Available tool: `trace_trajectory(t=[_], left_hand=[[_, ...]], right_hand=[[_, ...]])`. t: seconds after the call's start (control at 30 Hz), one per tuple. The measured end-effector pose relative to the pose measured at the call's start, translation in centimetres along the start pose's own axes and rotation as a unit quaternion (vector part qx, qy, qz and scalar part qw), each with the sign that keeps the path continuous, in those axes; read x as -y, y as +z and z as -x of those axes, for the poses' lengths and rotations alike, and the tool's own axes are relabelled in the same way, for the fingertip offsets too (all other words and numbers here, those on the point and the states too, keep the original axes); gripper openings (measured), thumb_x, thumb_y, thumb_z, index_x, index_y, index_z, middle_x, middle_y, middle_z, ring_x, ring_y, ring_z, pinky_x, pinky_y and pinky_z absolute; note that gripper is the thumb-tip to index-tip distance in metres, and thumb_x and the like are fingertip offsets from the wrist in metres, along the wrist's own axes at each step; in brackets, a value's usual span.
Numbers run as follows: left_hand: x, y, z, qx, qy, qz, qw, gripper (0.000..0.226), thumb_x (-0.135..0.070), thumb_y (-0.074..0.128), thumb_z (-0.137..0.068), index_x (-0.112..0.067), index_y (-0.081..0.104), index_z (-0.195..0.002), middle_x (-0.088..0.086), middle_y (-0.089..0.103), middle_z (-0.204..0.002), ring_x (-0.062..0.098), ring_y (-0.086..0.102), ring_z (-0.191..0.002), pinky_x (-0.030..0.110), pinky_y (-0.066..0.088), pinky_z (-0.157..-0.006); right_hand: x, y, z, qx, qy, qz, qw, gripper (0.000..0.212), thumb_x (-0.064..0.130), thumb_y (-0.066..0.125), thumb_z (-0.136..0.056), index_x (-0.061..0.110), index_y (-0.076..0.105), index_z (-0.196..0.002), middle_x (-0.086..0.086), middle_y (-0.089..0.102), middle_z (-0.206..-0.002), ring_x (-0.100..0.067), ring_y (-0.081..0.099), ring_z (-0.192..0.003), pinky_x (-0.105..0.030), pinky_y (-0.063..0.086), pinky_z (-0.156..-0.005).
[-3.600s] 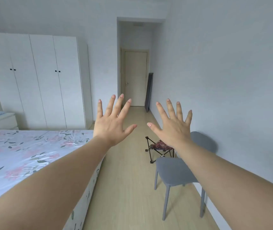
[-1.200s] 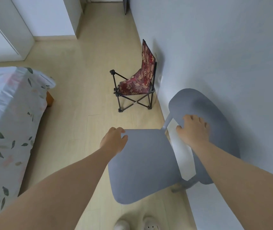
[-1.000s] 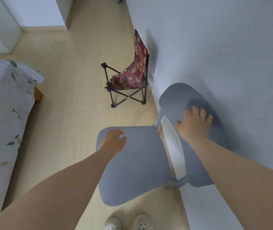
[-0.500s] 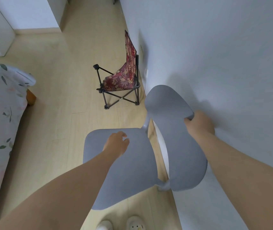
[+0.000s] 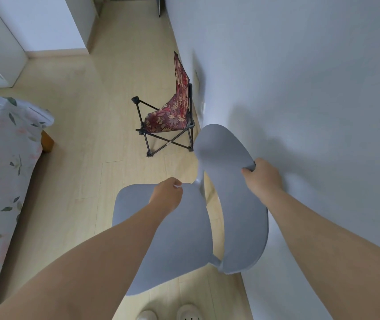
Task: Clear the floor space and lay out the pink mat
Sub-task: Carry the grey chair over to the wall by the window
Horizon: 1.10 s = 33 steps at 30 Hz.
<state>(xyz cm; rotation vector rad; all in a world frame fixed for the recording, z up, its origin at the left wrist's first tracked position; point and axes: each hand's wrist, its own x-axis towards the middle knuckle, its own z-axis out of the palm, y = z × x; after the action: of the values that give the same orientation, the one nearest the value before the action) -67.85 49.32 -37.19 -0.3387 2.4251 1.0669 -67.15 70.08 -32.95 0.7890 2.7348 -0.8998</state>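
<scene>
A grey chair (image 5: 177,245) stands beside the wall just in front of my feet. My left hand (image 5: 167,195) grips the far edge of its seat. The top edge of its curved backrest (image 5: 237,199) is in my right hand (image 5: 261,177), fingers wrapped round it. Its legs are hidden under the seat, so I cannot tell whether it is off the floor. No pink mat is in view.
A small red floral folding chair (image 5: 169,121) stands against the white wall (image 5: 311,88) just beyond. A bed with a floral cover (image 5: 2,162) fills the left. A white wardrobe (image 5: 23,24) stands at the far left. Light wood floor (image 5: 87,139) lies between. My white shoes (image 5: 168,314) show below.
My hands came down from the air onto the grey chair. The right hand shifted from the backrest's face to gripping its top edge, and the chair has turned slightly away from the wall.
</scene>
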Motion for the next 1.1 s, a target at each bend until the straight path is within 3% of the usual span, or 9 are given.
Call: trace_trajectory(t=[0.17,0.3,0.43,0.57,0.7,0.8,0.87,0.97,1.1], left_hand=[[-0.6,-1.9,1.9,-0.018,0.003,0.021,1.000,0.031,-0.017,0.039,-0.097,-0.016,0.056,-0.124,0.003,0.058,-0.124,0.020,0.052,-0.082,0.027,0.043,-0.069],[-0.5,-5.1,5.0,-0.009,0.005,0.105,0.994,0.025,-0.023,0.042,-0.095,-0.018,0.060,-0.112,0.004,0.061,-0.107,0.020,0.055,-0.086,0.026,0.044,-0.068],[0.2,-8.7,9.8,0.119,0.001,0.179,0.977,0.031,-0.032,0.044,-0.098,-0.017,0.056,-0.122,0.004,0.062,-0.113,0.019,0.061,-0.104,0.038,0.048,-0.097],[1.1,-9.9,13.6,0.256,-0.013,0.097,0.962,0.064,-0.051,0.047,-0.093,-0.026,0.024,-0.148,0.004,0.045,-0.144,0.024,0.052,-0.126,0.042,0.048,-0.102],[2.3,-9.1,14.5,0.121,0.003,-0.028,0.992,0.059,-0.038,0.055,-0.091,-0.023,0.030,-0.142,0.004,0.060,-0.114,0.025,0.063,-0.099,0.031,0.055,-0.076],[2.9,-9.7,14.0,-0.020,0.044,-0.169,0.984,0.009,-0.018,0.040,-0.094,-0.011,0.046,-0.093,-0.001,0.040,-0.070,0.016,0.045,-0.061,0.022,0.031,-0.050],[3.2,-10.7,13.9,-0.054,0.051,-0.220,0.973,0.027,-0.014,0.038,-0.092,-0.016,0.029,-0.067,-0.001,0.035,-0.066,0.013,0.034,-0.054,0.023,0.026,-0.049],[4.5,-12.4,13.5,-0.021,0.038,-0.217,0.975,0.018,-0.012,0.041,-0.090,-0.014,0.037,-0.072,0.004,0.050,-0.079,0.023,0.050,-0.070,0.029,0.043,-0.063],[6.8,-15.5,15.1,-0.039,-0.019,-0.189,0.981,0.023,-0.011,0.043,-0.090,-0.006,0.051,-0.111,0.011,0.058,-0.100,0.029,0.056,-0.087,0.033,0.044,-0.071]], right_hand=[[3.5,0.0,1.3,0.075,-0.021,-0.055,0.995,0.022,0.010,0.043,-0.085,0.012,0.039,-0.064,-0.008,0.048,-0.075,-0.029,0.047,-0.073,-0.027,0.041,-0.058],[8.0,0.7,4.3,0.136,-0.045,-0.097,0.985,0.012,0.004,0.046,-0.082,0.000,0.055,-0.089,-0.019,0.061,-0.100,-0.039,0.063,-0.094,-0.051,0.057,-0.085],[11.6,1.8,7.7,0.174,-0.061,-0.105,0.977,0.006,0.003,0.045,-0.087,0.002,0.050,-0.089,-0.017,0.056,-0.089,-0.041,0.063,-0.102,-0.054,0.055,-0.088],[14.7,3.1,10.1,0.183,-0.052,-0.131,0.973,0.017,-0.001,0.042,-0.092,-0.009,0.056,-0.095,-0.031,0.058,-0.122,-0.041,0.058,-0.116,-0.054,0.045,-0.101],[17.0,4.3,12.3,0.194,-0.091,-0.118,0.970,0.016,-0.002,0.039,-0.091,-0.002,0.052,-0.101,-0.022,0.060,-0.092,-0.038,0.064,-0.084,-0.048,0.057,-0.077],[18.0,5.5,12.6,0.193,-0.129,-0.077,0.970,0.010,0.003,0.039,-0.091,0.004,0.044,-0.100,-0.017,0.055,-0.089,-0.031,0.058,-0.076,-0.043,0.055,-0.076],[18.8,6.3,12.6,0.168,-0.221,-0.026,0.960,0.021,0.008,0.039,-0.093,0.004,0.040,-0.114,-0.017,0.054,-0.102,-0.029,0.052,-0.081,-0.036,0.048,-0.067],[19.3,6.9,12.6,0.061,-0.427,0.071,0.899,0.042,0.001,0.037,-0.093,0.007,0.038,-0.135,-0.014,0.049,-0.133,-0.032,0.053,-0.104,-0.038,0.045,-0.076],[20.8,7.5,12.0,0.071,-0.612,0.290,0.733,0.045,-0.007,0.041,-0.085,0.016,0.055,-0.121,0.003,0.041,-0.145,-0.021,0.023,-0.143,-0.038,0.016,-0.112]])
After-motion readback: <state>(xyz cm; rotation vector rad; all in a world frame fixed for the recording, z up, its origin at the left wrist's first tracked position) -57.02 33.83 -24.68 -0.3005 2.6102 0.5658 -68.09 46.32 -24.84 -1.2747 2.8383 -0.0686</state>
